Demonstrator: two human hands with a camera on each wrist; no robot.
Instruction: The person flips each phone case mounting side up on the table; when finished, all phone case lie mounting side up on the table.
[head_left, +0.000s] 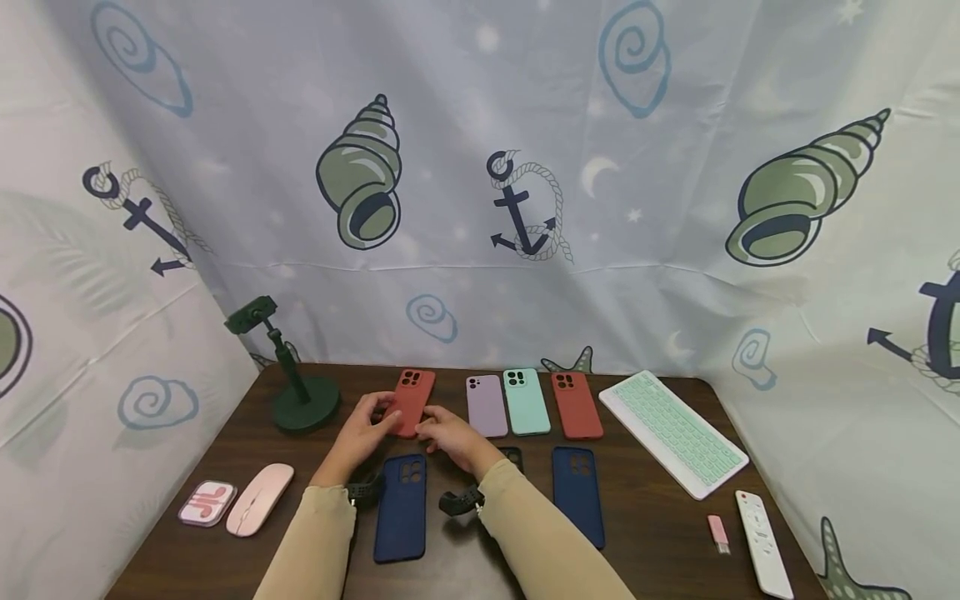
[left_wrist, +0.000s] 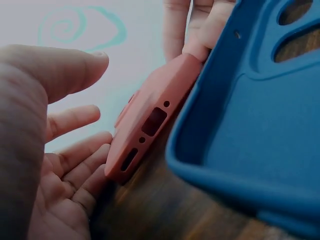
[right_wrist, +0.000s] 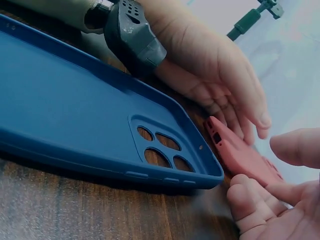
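A red phone case (head_left: pixel 414 402) lies on the table between the two hands, its camera cutouts at the far end. My left hand (head_left: pixel 363 429) is at its left side; in the left wrist view the left fingers (left_wrist: pixel 82 170) touch the case's edge and the thumb stands apart. On the other side my right hand (head_left: pixel 453 437) touches the near right edge, its thumb (right_wrist: pixel 297 147) also off the case. Nearer to me, between the forearms, a blue phone case (head_left: pixel 400 521) lies flat; the right wrist view shows its hollow inside.
Purple (head_left: pixel 487 406), mint (head_left: pixel 527 402) and another red case (head_left: pixel 577 406) line the back. Another blue case (head_left: pixel 577 483) and a dark case (head_left: pixel 513 455) lie by my right forearm. A green stand (head_left: pixel 303 400), mouse (head_left: pixel 260 500), earphone box (head_left: pixel 207 502), keyboard (head_left: pixel 675 433), USB stick (head_left: pixel 717 532) and remote (head_left: pixel 763 542) surround them.
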